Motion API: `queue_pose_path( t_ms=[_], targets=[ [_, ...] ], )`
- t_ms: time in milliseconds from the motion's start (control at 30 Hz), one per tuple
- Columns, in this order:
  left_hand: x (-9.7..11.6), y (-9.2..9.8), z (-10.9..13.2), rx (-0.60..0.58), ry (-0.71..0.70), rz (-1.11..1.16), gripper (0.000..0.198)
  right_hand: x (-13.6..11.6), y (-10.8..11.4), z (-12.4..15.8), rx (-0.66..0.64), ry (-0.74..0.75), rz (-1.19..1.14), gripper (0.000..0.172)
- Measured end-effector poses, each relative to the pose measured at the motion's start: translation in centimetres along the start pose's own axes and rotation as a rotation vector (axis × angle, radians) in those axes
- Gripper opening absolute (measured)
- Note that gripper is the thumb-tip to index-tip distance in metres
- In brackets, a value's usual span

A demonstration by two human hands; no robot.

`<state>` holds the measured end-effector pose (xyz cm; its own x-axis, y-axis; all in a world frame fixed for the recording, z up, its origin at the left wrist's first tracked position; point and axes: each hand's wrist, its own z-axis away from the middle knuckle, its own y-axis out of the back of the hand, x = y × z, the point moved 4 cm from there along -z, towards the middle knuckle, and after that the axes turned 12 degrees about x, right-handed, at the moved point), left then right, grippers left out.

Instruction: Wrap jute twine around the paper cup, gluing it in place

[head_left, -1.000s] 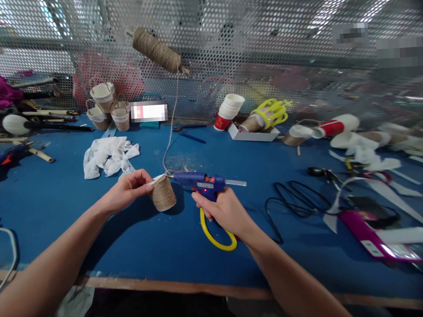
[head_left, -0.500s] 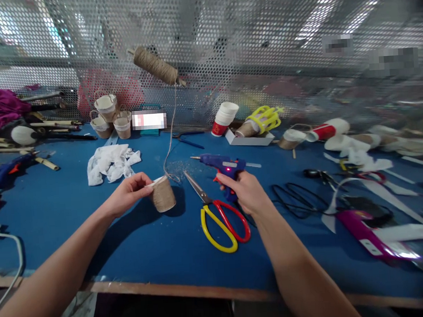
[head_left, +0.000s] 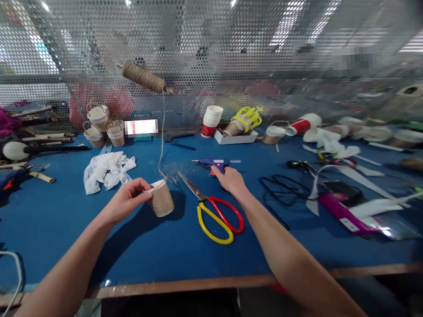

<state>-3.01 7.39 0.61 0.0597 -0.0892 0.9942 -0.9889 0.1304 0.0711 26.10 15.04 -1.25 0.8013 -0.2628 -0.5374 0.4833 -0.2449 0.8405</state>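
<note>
My left hand (head_left: 128, 200) pinches the rim of a twine-wrapped paper cup (head_left: 161, 199), held tilted just above the blue table (head_left: 138, 249). A strand of twine (head_left: 160, 133) runs from the cup up to a spool (head_left: 142, 76) hung on the mesh wall. My right hand (head_left: 229, 179) is closed on the handle of a blue glue gun (head_left: 213, 163), which sits low at the table, nozzle pointing left. Yellow and red scissors (head_left: 217, 214) lie between my hands.
White cloth (head_left: 106, 168) lies at the left. Wrapped cups (head_left: 100, 122) and stacked paper cups (head_left: 211, 120) stand by the mesh wall. A black cable (head_left: 281, 192), a magenta tool (head_left: 343, 210), paper strips and tubes crowd the right. Another glue gun (head_left: 3, 183) is far left.
My right hand carried the glue gun away from the cup, rightward and back, down to the table. The scissors came into sight. My left hand kept the cup nearly still.
</note>
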Motion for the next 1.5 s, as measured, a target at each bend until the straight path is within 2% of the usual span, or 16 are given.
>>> queue_pose_path(
  t_ms=[167, 267, 367, 467, 533, 633, 767, 900, 1000, 1233, 1500],
  targets=[
    [0.3, -0.1, 0.1, -0.014, -0.005, 0.007, 0.017, -0.8, 1.1, 0.8, 0.104, 0.050, 0.167, 0.041],
    [0.4, -0.1, 0.2, -0.032, 0.004, 0.033, 0.018, -2.8, 2.1, 2.6, 0.120, 0.201, 0.146, 0.032],
    [0.5, -0.5, 0.4, -0.096, 0.025, 0.071, 0.020, -5.8, 2.2, 5.5, -0.033, 0.438, 0.018, 0.028],
    [0.6, -0.9, 0.7, -0.176, 0.057, 0.100, 0.022, -8.5, 1.4, 8.8, -0.361, 0.670, -0.273, 0.037],
    [0.7, -1.1, 0.8, -0.215, 0.076, 0.107, 0.022, -9.4, 0.8, 10.1, -0.521, 0.710, -0.407, 0.039],
    [0.6, -1.1, 0.8, -0.229, 0.104, 0.115, 0.021, -9.4, 0.1, 10.5, -0.605, 0.638, -0.495, 0.037],
    [0.4, -0.7, 0.6, -0.205, 0.124, 0.135, 0.021, -8.5, -0.1, 10.0, -0.560, 0.572, -0.534, 0.027],
    [0.1, -0.6, 0.5, -0.185, 0.127, 0.116, 0.019, -8.1, 0.8, 10.0, -0.435, 0.651, -0.487, 0.014],
    [-0.1, -0.6, 0.4, -0.182, 0.143, 0.103, 0.017, -8.1, 1.6, 10.4, -0.368, 0.681, -0.500, 0.014],
    [-0.3, -0.4, 0.3, -0.155, 0.171, 0.185, 0.019, -8.2, 1.7, 10.9, -0.373, 0.683, -0.510, 0.014],
    [-0.1, -0.7, 0.6, -0.176, 0.210, 0.302, 0.020, -8.0, 1.1, 11.0, -0.396, 0.670, -0.503, 0.015]
  ],
)
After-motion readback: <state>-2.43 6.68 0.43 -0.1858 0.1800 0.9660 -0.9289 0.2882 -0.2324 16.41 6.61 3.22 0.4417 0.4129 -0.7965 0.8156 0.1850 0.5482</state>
